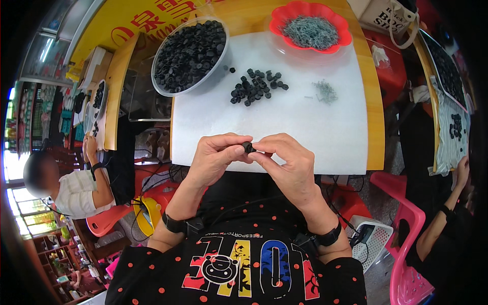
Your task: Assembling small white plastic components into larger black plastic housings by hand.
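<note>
In front of my chest, over the near edge of the white sheet, a small round black plastic knob (248, 147) is pinched between my fingertips. My left hand (217, 154) has it from the left by thumb and index finger. The thumb and index finger of my right hand (285, 158) close on its right side; whether a small metal piece is also between them cannot be made out. Beyond my hands lies a loose pile of similar black knobs (249, 90). To the right of that pile is a small heap of thin silvery metal screws or pins (325, 92).
A clear round tub (157, 84) full of black knobs stands at the far left of the white sheet (213, 122). A red scalloped bowl (345, 35) holds many metal pieces at the far right. People sit at tables on both sides; a pink chair (406, 223) is at right.
</note>
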